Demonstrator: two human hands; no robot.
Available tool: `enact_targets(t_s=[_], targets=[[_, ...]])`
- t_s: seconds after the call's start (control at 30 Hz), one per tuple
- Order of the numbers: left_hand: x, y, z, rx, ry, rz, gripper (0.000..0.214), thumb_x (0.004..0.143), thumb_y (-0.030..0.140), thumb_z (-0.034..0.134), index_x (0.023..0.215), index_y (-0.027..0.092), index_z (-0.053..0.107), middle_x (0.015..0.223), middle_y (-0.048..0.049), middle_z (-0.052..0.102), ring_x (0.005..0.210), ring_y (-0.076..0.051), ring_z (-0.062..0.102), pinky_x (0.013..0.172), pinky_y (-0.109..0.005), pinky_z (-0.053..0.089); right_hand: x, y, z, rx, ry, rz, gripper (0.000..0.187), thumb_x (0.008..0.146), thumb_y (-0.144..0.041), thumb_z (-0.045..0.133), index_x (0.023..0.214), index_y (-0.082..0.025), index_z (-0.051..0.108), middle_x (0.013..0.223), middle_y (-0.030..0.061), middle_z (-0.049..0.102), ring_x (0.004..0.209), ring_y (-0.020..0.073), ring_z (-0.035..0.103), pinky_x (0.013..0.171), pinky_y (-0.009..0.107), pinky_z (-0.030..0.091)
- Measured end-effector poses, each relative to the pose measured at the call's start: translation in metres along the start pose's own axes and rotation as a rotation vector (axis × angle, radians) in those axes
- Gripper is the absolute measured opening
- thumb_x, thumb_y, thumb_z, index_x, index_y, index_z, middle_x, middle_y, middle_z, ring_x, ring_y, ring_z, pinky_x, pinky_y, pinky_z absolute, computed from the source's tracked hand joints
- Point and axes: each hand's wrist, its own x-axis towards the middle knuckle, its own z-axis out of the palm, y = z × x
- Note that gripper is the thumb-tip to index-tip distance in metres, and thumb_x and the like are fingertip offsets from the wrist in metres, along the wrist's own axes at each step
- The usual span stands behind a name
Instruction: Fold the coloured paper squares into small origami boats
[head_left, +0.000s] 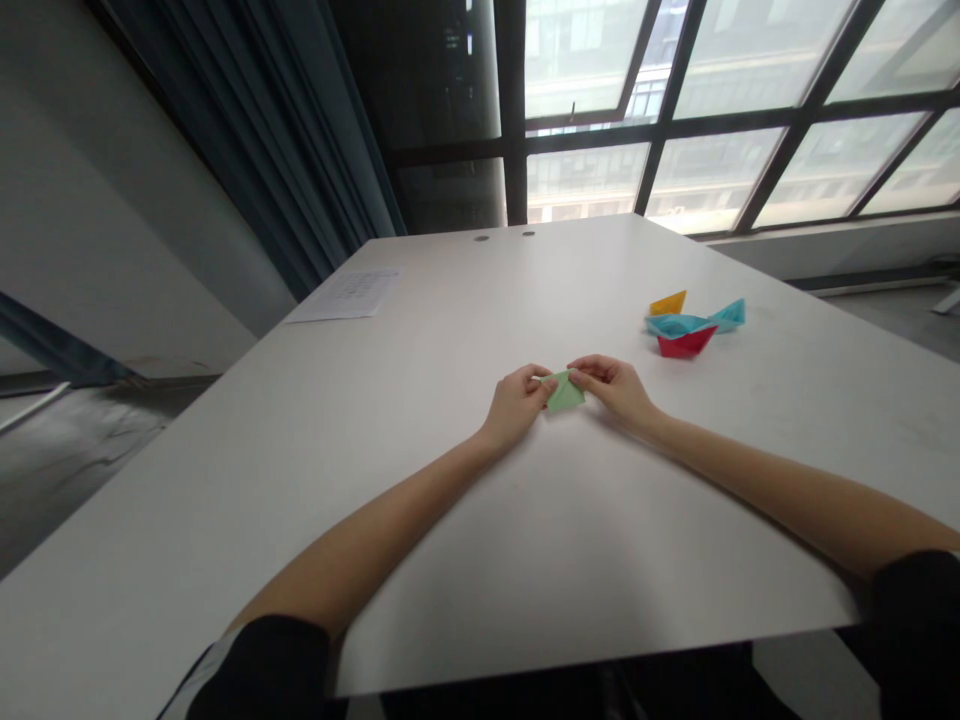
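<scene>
Head view is showing both bare hands meeting over a small folded green paper [564, 392] that is lying on the white table [450, 500], a little beyond its middle. The left hand [516, 403] is pinching the paper's left edge, fingers closed on it from above. The right hand [615, 386] is pressing its fingertips [581, 373] onto the paper's upper right corner, so the green piece is sitting directly between the two hands, touching both. To the right, well apart from the hands, a red paper boat [685, 343], a blue paper boat [697, 321] and a yellow paper boat [667, 302] are clustering together. A printed sheet [346, 294] is lying near the far left edge.
</scene>
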Motion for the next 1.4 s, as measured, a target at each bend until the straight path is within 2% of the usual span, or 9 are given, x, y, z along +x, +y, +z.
enact_targets(t_s=[0.13,0.3,0.43,0.57,0.8,1.03,1.13,1.3,1.4], targets=[[0.002,-0.002,0.000,-0.047,0.015,-0.027,0.030,0.073,0.043,0.061,0.075,0.014,0.056,0.057,0.0003,0.060,0.053,-0.011,0.055,0.055,-0.022,0.044,-0.001,-0.001,0.000,0.024,0.009,0.041,0.029,0.060,-0.037,0.074,0.079,-0.018,0.066,0.074,0.0027,0.069,0.066,0.0139,0.062,0.067,0.029,0.049],[0.001,0.002,0.000,-0.052,-0.001,-0.036,0.028,0.072,0.042,0.062,0.075,0.014,0.056,0.057,-0.0002,0.062,0.054,-0.011,0.056,0.055,-0.022,0.044,0.001,0.001,-0.001,0.013,0.027,0.059,0.026,0.062,-0.037,0.073,0.076,-0.017,0.067,0.071,0.0029,0.069,0.063,0.0127,0.060,0.063,0.027,0.048],[0.001,-0.001,0.000,-0.056,-0.074,-0.080,0.029,0.069,0.037,0.066,0.083,0.014,0.057,0.063,-0.0025,0.066,0.056,-0.011,0.058,0.056,-0.022,0.044,0.003,0.001,-0.001,-0.026,0.111,0.024,0.025,0.063,-0.039,0.072,0.075,-0.017,0.066,0.067,0.0018,0.067,0.060,0.0123,0.058,0.058,0.025,0.046],[0.002,-0.007,0.001,-0.086,-0.092,-0.109,0.026,0.069,0.036,0.066,0.074,0.013,0.055,0.066,-0.0061,0.068,0.058,-0.012,0.060,0.056,-0.022,0.044,0.002,-0.001,-0.001,-0.032,0.131,0.018,0.025,0.062,-0.039,0.072,0.073,-0.017,0.066,0.065,0.0012,0.066,0.058,0.0113,0.056,0.056,0.024,0.044],[0.003,0.000,-0.001,-0.022,-0.001,-0.034,0.025,0.073,0.037,0.062,0.082,0.014,0.059,0.062,-0.0031,0.066,0.057,-0.012,0.059,0.055,-0.021,0.044,0.000,0.000,-0.001,-0.064,0.083,-0.031,0.024,0.064,-0.039,0.071,0.073,-0.018,0.066,0.067,0.0011,0.066,0.061,0.0118,0.057,0.060,0.025,0.046],[0.005,0.002,-0.005,-0.018,0.020,0.003,0.023,0.072,0.036,0.062,0.069,0.014,0.058,0.061,-0.0025,0.064,0.054,-0.011,0.056,0.052,-0.021,0.043,-0.001,0.000,0.001,-0.133,0.083,-0.061,0.029,0.065,-0.043,0.069,0.078,-0.017,0.067,0.072,0.0031,0.068,0.065,0.0144,0.059,0.062,0.028,0.047],[0.004,0.006,-0.004,0.031,0.033,0.017,0.020,0.073,0.034,0.061,0.071,0.014,0.058,0.064,-0.0032,0.064,0.058,-0.011,0.058,0.055,-0.021,0.044,-0.003,-0.006,0.002,-0.221,0.077,-0.106,0.029,0.067,-0.044,0.067,0.079,-0.017,0.067,0.073,0.0035,0.068,0.065,0.0151,0.059,0.062,0.029,0.047],[0.002,0.015,-0.004,0.132,0.071,0.098,0.018,0.073,0.033,0.062,0.075,0.015,0.062,0.077,-0.0040,0.066,0.070,-0.013,0.060,0.061,-0.022,0.047,-0.009,-0.018,0.001,-0.553,0.036,-0.286,0.022,0.075,-0.042,0.061,0.082,-0.023,0.070,0.072,0.0019,0.066,0.064,0.0146,0.055,0.063,0.029,0.043],[0.003,0.015,-0.005,0.190,0.083,0.098,0.016,0.073,0.032,0.061,0.074,0.016,0.064,0.078,-0.0036,0.066,0.071,-0.014,0.059,0.060,-0.022,0.045,-0.010,-0.021,0.000,-0.616,0.016,-0.331,0.022,0.078,-0.041,0.057,0.086,-0.024,0.070,0.075,0.0023,0.066,0.065,0.0150,0.055,0.062,0.029,0.043]])
